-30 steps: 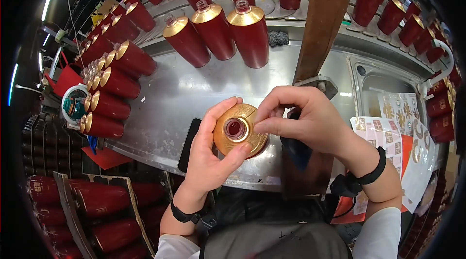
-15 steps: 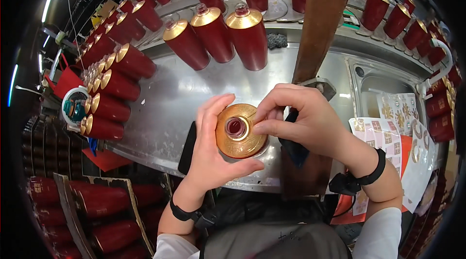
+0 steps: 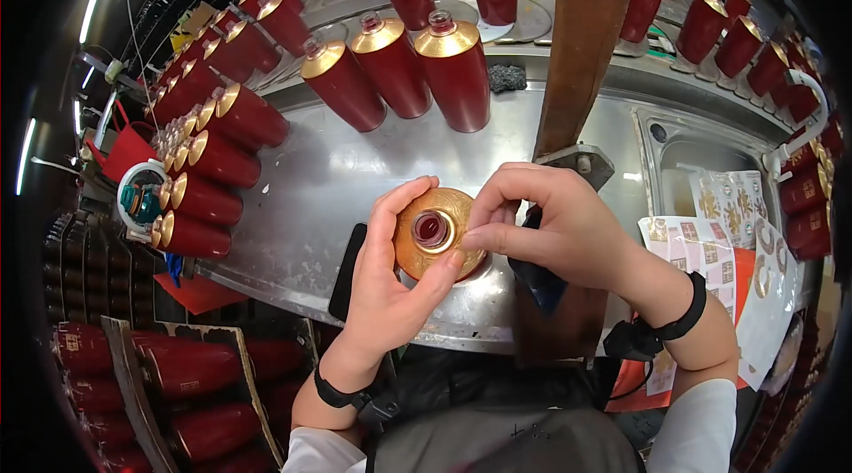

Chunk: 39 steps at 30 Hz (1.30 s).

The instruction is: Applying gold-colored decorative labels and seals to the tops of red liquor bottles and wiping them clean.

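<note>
Below me a dark red bottle with a gold embossed shoulder stands upright, its round mouth facing up. My left hand curves around its left side, the thumb resting on the lower right of the gold shoulder. At the shoulder's right edge, thumb and forefinger of my right hand are pinched together and touch the gold. Whatever lies between those fingertips, if anything, is too small to make out.
Three red bottles stand beyond my hands on the metal bench. More bottles line the left side. A brown post rises right of centre. Sticker sheets lie at the right, near a sink; a conveyor carries bottles behind.
My left thumb has come up onto the gold shoulder. The right hand stays pinched at nearly the same spot. Bottles on the conveyor behind have shifted to the right.
</note>
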Tool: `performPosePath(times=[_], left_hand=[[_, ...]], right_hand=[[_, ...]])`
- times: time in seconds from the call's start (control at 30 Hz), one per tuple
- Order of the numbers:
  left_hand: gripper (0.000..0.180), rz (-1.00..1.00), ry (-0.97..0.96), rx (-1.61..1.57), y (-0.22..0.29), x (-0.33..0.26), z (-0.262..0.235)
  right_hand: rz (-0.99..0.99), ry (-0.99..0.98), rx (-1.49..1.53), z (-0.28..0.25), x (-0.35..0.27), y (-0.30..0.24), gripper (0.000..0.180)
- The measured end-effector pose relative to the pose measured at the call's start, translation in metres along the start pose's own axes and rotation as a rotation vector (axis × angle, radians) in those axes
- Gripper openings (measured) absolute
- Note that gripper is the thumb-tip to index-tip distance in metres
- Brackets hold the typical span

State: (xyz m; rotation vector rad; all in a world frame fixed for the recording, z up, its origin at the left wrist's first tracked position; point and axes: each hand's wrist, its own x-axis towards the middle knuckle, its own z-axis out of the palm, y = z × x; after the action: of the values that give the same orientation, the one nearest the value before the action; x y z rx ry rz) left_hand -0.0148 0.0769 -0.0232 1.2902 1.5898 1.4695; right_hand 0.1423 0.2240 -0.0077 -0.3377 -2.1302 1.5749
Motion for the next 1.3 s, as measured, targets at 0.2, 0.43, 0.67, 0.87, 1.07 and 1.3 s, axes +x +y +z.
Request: performPosePath(times=[0.2,0.43,0.67,0.87,1.07,1.3], left_hand=[[0.064,0.013,-0.014,0.034,-0.001,0.000,-0.001],[0.077,0.000,-0.027,0.012,-0.007,-0.002,-0.008],[0.087,0.121,-0.145,0.275,-0.004,0.003,-0.022],[0.089,0.047,-0.145,0.158,-0.005,-0.002,-0.026],[0.091,-0.011,-0.144,0.077,-0.010,0.000,-0.024],[0.092,-0.055,-0.115,0.039,-0.005,-0.005,-0.021]], right_hand=[[0.059,0.007,0.066,0.002,0.001,-0.002,0.018],[0.180,0.102,0.024,-0.003,0.003,0.001,0.021],[0.159,0.084,0.072,0.006,0.001,0.008,0.044],[0.467,0.022,0.344,-0.003,0.001,-0.001,0.047],[0.298,0.032,0.176,0.017,-0.014,0.008,0.063],[0.283,-0.020,0.231,0.016,-0.017,0.010,0.063]])
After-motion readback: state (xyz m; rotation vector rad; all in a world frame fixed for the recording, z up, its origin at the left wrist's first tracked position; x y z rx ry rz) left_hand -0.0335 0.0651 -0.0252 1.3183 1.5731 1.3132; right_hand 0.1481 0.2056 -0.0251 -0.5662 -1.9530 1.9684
